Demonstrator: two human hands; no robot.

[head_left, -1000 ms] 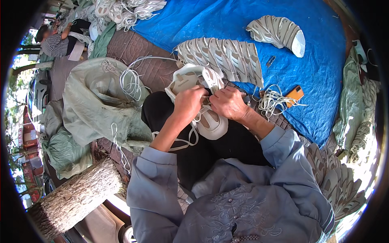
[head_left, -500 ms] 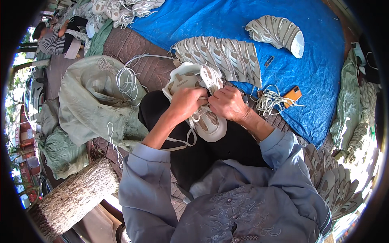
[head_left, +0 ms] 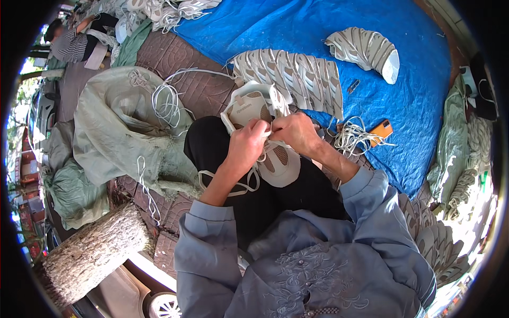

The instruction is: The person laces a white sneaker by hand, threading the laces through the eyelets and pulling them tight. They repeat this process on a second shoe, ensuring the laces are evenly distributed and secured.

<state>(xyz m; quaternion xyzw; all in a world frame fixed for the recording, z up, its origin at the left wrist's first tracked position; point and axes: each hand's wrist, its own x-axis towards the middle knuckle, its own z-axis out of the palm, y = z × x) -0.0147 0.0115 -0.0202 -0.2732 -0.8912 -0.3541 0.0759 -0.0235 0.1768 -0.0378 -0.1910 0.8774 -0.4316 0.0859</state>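
Shoe upper [head_left: 265, 132] rests on our lap, beside the blue tarp [head_left: 297, 26]. Our left hand [head_left: 248, 142] and right hand [head_left: 294, 132] pinch it together, fingers curled tight. We cannot see the fingertips or what they grip beneath.

One view only: head-worn fisheye, looking steeply down over the wearer's chest and lap. Hands sit close, near frame centre, on a shoe upper [head_left: 265, 132]. Forearms enter from the lower edge. Blue tarp [head_left: 297, 32] fills the top, a log [head_left: 93, 254] lower left. Edges bend toward a dark circular rim.
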